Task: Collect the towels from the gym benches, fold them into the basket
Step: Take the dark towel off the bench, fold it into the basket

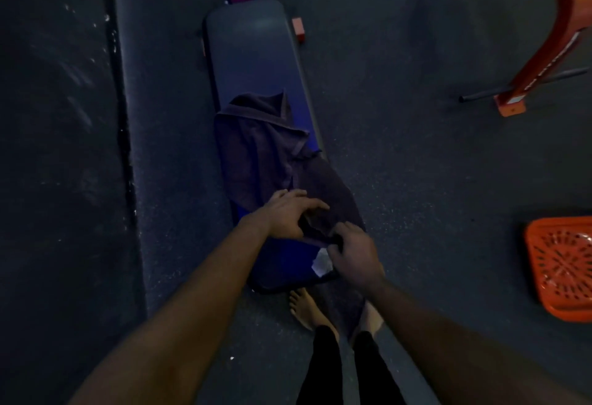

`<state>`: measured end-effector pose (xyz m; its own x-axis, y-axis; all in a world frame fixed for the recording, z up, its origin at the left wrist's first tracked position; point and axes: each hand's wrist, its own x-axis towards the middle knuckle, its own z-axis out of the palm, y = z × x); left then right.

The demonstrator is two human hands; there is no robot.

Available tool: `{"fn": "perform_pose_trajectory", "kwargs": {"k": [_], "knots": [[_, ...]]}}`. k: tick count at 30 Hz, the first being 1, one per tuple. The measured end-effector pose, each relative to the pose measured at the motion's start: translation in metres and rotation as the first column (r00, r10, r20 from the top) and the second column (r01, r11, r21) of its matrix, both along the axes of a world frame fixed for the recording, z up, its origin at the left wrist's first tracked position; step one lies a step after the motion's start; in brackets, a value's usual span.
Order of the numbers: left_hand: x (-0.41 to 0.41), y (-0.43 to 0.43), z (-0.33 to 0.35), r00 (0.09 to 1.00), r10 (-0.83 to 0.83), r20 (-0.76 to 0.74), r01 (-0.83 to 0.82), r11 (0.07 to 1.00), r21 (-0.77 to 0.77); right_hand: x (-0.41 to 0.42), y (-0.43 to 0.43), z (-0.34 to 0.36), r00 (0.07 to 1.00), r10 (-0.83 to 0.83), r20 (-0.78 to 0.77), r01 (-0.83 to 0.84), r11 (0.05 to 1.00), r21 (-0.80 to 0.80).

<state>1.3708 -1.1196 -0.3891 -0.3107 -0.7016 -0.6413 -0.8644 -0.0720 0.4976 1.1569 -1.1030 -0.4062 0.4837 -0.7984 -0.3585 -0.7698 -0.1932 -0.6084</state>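
A dark towel (259, 151) lies rumpled along the blue padded gym bench (256, 49), which runs away from me. My left hand (288, 217) rests on the towel's near end, thumb tucked under a fold of the cloth. My right hand (352, 254) pinches the towel's near edge between fingers and thumb. An orange plastic basket (560, 263) with slotted walls stands on the floor at the far right, apart from the bench and with nothing visible inside.
Dark rubber floor (416, 164) surrounds the bench. An orange-red machine frame (544, 52) with a black bar stands at the upper right. A small white scrap (320, 265) lies on the bench's near end. My bare feet (304, 308) stand just before the bench.
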Motion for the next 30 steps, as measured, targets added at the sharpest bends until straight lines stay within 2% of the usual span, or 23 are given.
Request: {"fn": "perform_pose_trajectory", "kwargs": {"k": [2,6,10,13,18,20,22,24,27,30], "knots": [[0.001,-0.019,0.001,0.991,-0.131,0.024,0.128,0.986,0.103,-0.008,-0.022,0.014,1.000,0.008,0.001,-0.008,0.999,0.050],[0.008,-0.045,0.011,0.956,-0.233,0.177,0.220,0.971,0.089,-0.019,-0.054,0.040,0.999,-0.020,0.027,0.017,0.996,0.087],[0.016,-0.062,0.030,0.862,-0.339,0.376,0.338,0.938,0.071,-0.032,-0.076,0.065,0.998,-0.043,0.044,0.039,0.996,0.086],[0.015,-0.062,0.045,0.868,-0.317,0.381,0.320,0.946,0.057,-0.042,-0.090,0.095,0.999,-0.036,0.025,0.034,0.998,0.053],[-0.004,-0.056,0.082,0.917,-0.238,0.319,0.266,0.963,-0.047,-0.057,-0.118,0.155,0.969,0.205,-0.135,-0.218,0.972,-0.089],[-0.003,-0.058,0.104,0.955,-0.152,0.254,0.177,0.981,-0.079,-0.065,-0.134,0.181,0.975,0.196,-0.109,-0.210,0.968,-0.139],[-0.001,-0.063,0.137,0.994,-0.004,0.109,0.015,0.994,-0.105,-0.076,-0.150,0.213,0.985,0.161,-0.053,-0.169,0.963,-0.208],[0.000,-0.068,0.173,0.997,0.080,-0.004,-0.079,0.985,-0.150,-0.081,-0.162,0.249,0.992,0.126,-0.016,-0.126,0.956,-0.266],[-0.001,-0.076,0.220,0.990,0.140,0.002,-0.137,0.968,-0.209,-0.084,-0.175,0.299,0.998,0.064,0.015,-0.056,0.949,-0.311],[0.000,-0.084,0.254,0.980,0.171,0.105,-0.142,0.961,-0.238,-0.086,-0.192,0.349,0.997,0.060,0.051,-0.034,0.916,-0.400]]}}
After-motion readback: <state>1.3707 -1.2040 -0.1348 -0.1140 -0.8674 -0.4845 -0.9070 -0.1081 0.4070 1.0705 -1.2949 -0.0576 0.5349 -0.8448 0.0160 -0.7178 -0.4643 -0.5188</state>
